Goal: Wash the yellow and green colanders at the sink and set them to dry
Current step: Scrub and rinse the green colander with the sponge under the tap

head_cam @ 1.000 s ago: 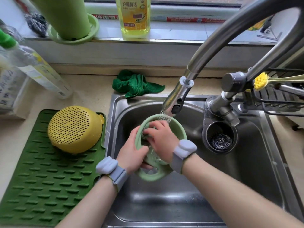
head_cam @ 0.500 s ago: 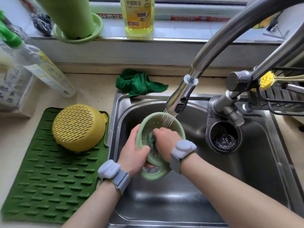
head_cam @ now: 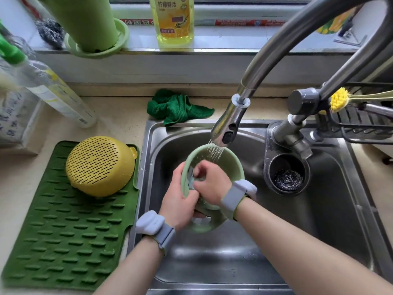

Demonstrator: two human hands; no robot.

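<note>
The green colander (head_cam: 230, 161) is tilted on its side over the steel sink (head_cam: 331, 209), under water spraying from the faucet head (head_cam: 228, 126). My left hand (head_cam: 180, 196) grips its near-left rim. My right hand (head_cam: 209, 184) is inside the bowl, fingers curled on a small grey-blue sponge or cloth (head_cam: 191, 177) pressed against the inner wall. The yellow colander (head_cam: 100, 165) lies upside down on the green drying mat (head_cam: 63, 241) left of the sink.
A green rag (head_cam: 176, 107) lies behind the sink. Dish soap bottle (head_cam: 172, 18) and a green cup on a saucer (head_cam: 93, 22) stand on the sill. A steel scourer (head_cam: 288, 179) sits in a round holder; a rack with a yellow brush (head_cam: 339, 100) is at right.
The colander has tipped a little more upright under the spray. My right hand has shifted left inside the bowl, rubbing its inner wall. My left hand keeps its hold on the rim.
</note>
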